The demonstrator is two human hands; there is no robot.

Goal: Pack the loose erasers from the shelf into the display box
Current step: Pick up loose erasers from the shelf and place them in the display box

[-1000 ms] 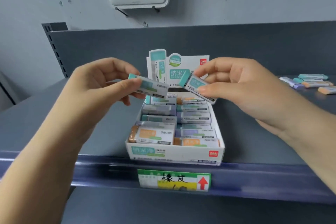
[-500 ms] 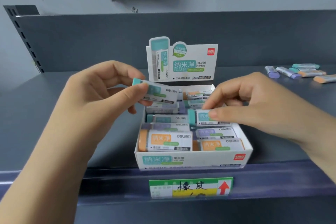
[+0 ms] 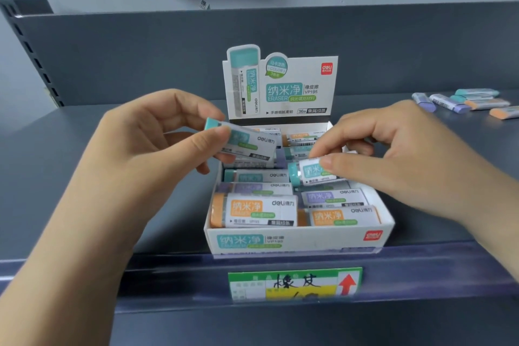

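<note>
I judged each teal eraser light and firm in its slick paper sleeve, best pinched across the long sides: my left hand [image 3: 157, 146] pinched one [image 3: 241, 142] above the display box [image 3: 297, 240], my right hand [image 3: 393, 154] pinched another [image 3: 311, 173] down among the packed rows. More loose erasers [image 3: 463, 101] lay on the shelf [image 3: 84, 177] at far right; the box read "deli", "ERASER", "VP195"

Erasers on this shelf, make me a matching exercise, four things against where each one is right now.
Things:
1. Teal eraser
2. Second teal eraser
3. Big orange eraser
4. Loose erasers

Places:
A. Front left of the display box
B. On the shelf, far right
C. In the left hand, above the box
D. In the right hand, low over the packed rows

Pairs: 1-C, 2-D, 3-A, 4-B
</note>
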